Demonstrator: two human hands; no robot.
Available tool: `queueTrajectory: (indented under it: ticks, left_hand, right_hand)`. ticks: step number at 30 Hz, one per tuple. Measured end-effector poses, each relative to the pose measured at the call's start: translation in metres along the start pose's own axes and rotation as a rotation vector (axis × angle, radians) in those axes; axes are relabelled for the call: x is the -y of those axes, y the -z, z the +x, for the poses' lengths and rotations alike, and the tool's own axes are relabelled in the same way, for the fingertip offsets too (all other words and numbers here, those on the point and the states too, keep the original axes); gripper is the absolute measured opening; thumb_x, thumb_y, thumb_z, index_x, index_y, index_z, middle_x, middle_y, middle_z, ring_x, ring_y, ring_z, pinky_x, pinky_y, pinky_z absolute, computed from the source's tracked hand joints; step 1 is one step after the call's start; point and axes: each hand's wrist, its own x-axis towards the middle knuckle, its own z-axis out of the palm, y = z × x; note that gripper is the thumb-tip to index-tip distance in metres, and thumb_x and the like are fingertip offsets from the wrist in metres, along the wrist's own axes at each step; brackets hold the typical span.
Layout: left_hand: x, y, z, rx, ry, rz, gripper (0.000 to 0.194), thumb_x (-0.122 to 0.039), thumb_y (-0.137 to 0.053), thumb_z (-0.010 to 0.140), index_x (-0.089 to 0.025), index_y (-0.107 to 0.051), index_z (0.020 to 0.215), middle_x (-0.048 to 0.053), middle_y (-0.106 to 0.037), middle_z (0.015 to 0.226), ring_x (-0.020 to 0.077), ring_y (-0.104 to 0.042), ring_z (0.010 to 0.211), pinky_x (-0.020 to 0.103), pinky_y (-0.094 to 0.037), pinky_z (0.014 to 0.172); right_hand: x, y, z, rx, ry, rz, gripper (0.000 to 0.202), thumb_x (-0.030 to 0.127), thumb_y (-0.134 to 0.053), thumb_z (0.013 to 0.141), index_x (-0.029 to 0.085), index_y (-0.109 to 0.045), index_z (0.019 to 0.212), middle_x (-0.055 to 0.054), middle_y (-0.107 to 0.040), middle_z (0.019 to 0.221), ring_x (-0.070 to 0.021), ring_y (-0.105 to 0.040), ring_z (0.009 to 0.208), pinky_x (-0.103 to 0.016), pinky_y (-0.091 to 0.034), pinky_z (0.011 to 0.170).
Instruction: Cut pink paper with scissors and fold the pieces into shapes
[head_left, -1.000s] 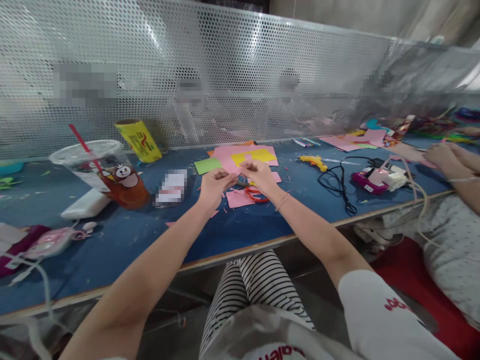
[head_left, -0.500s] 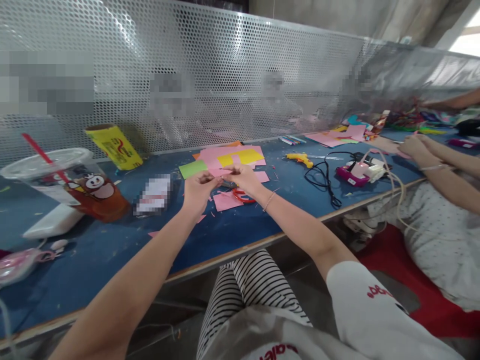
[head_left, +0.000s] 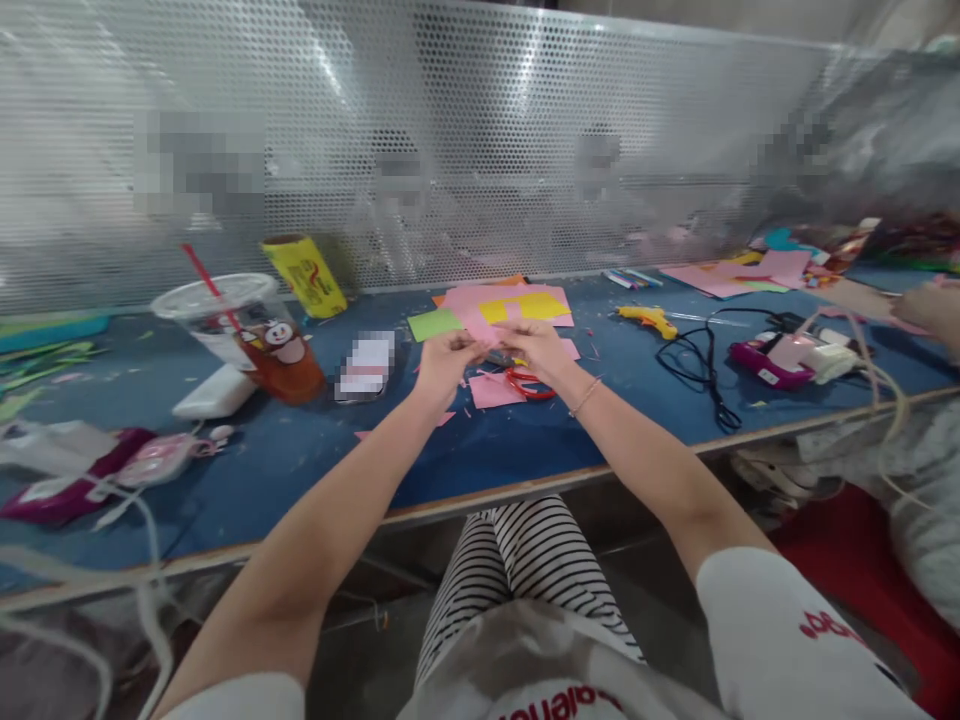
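My left hand (head_left: 448, 362) and my right hand (head_left: 534, 347) meet over the blue table, fingertips pinched close together. Between them is something small, perhaps a bit of pink paper, too small to make out. Just behind lie pink sheets (head_left: 463, 300), a yellow sheet (head_left: 551, 303) and a green sheet (head_left: 435, 323). Red-handled scissors (head_left: 531, 388) rest below my right hand, partly over a pink paper piece (head_left: 491, 392). Small pink scraps are scattered around.
A drink cup (head_left: 289, 362), a yellow packet (head_left: 309, 280) and a phone (head_left: 366, 368) stand or lie to the left. A yellow glue gun (head_left: 649, 319), black cable (head_left: 694, 370) and purple power strip (head_left: 772, 362) lie right. A perforated metal screen (head_left: 480, 200) rises behind.
The view has turned left, so the table's things appear farther right and more of the left side shows. My hands remain together, fingers still pinched.
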Motion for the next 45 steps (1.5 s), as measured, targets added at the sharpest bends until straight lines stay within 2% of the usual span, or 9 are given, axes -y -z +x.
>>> queueTrajectory:
  ticks: [4,8,13,16,19,23,27,32,45]
  left_hand:
    - [0.001,0.004,0.001,0.026,0.141,-0.123,0.030,-0.024,-0.080,0.046,-0.013,-0.056,0.059,0.000,-0.061,0.057,0.0101,-0.061,0.056,0.024,-0.050,0.063]
    - [0.002,0.006,0.003,0.019,0.200,-0.140,0.030,-0.020,-0.079,0.049,-0.013,-0.053,0.061,0.000,-0.060,0.057,0.0109,-0.062,0.057,0.025,-0.050,0.063]
    - [0.007,0.003,0.002,0.143,0.103,-0.033,0.023,-0.022,-0.073,0.056,-0.014,-0.054,0.065,-0.002,-0.056,0.060,0.0097,-0.059,0.058,0.027,-0.048,0.065]
    - [0.011,0.003,0.003,0.182,-0.020,0.208,0.013,-0.023,-0.068,0.060,-0.014,-0.060,0.066,-0.002,-0.056,0.059,0.0072,-0.050,0.054,0.024,-0.041,0.057]
    - [0.012,0.004,0.004,0.204,-0.078,0.318,0.010,-0.022,-0.064,0.060,-0.014,-0.064,0.066,-0.001,-0.059,0.063,0.0084,-0.050,0.058,0.024,-0.039,0.059]
    - [0.010,0.006,0.004,0.187,-0.109,0.284,0.013,-0.027,-0.064,0.063,-0.015,-0.066,0.069,0.001,-0.062,0.068,0.0100,-0.053,0.063,0.024,-0.042,0.065]
    - [0.012,0.007,0.004,0.158,-0.108,0.277,0.023,-0.037,-0.061,0.070,-0.016,-0.067,0.075,0.001,-0.062,0.068,0.0096,-0.053,0.058,0.025,-0.044,0.061]
    - [0.011,0.009,0.004,0.142,-0.134,0.349,0.024,-0.038,-0.063,0.070,-0.016,-0.069,0.077,0.002,-0.066,0.072,0.0107,-0.055,0.061,0.023,-0.045,0.058]
    - [0.006,0.003,0.004,0.140,0.033,0.118,0.034,-0.039,-0.073,0.060,-0.014,-0.072,0.083,0.003,-0.069,0.072,0.0126,-0.061,0.062,0.029,-0.053,0.066]
  right_hand:
    - [0.005,0.003,-0.001,0.047,-0.051,0.036,0.022,0.023,-0.064,0.071,0.017,-0.066,0.092,-0.001,-0.068,0.069,-0.0104,-0.064,0.065,-0.025,-0.052,0.070]
    - [0.008,0.006,-0.003,-0.012,0.027,-0.105,0.025,0.029,-0.053,0.081,0.019,-0.061,0.103,-0.004,-0.069,0.085,-0.0119,-0.065,0.074,-0.029,-0.052,0.074]
    - [0.006,0.006,-0.005,0.013,0.220,-0.365,0.030,0.037,-0.055,0.078,0.018,-0.062,0.100,-0.007,-0.067,0.099,-0.0155,-0.062,0.089,-0.032,-0.050,0.080]
    - [0.003,0.004,-0.005,0.058,0.312,-0.535,0.031,0.032,-0.063,0.071,0.017,-0.064,0.098,-0.006,-0.066,0.093,-0.0154,-0.060,0.085,-0.031,-0.048,0.079]
    - [0.002,0.004,-0.005,0.069,0.338,-0.616,0.024,0.029,-0.061,0.071,0.016,-0.064,0.090,-0.004,-0.064,0.080,-0.0137,-0.058,0.074,-0.030,-0.047,0.072]
    - [0.001,0.007,-0.003,0.048,0.296,-0.580,0.015,0.028,-0.058,0.071,0.015,-0.062,0.078,-0.002,-0.062,0.073,-0.0116,-0.054,0.064,-0.027,-0.045,0.064]
    - [0.000,0.009,-0.001,0.058,0.266,-0.545,0.015,0.028,-0.059,0.070,0.015,-0.061,0.077,-0.002,-0.062,0.073,-0.0113,-0.054,0.064,-0.026,-0.045,0.063]
    - [0.000,0.009,0.000,0.023,0.247,-0.561,0.019,0.034,-0.059,0.071,0.015,-0.062,0.075,-0.003,-0.062,0.072,-0.0119,-0.055,0.064,-0.027,-0.046,0.063]
    - [-0.002,0.011,0.004,-0.017,0.252,-0.506,0.016,0.029,-0.063,0.068,0.015,-0.065,0.076,-0.004,-0.066,0.075,-0.0126,-0.058,0.064,-0.028,-0.047,0.064]
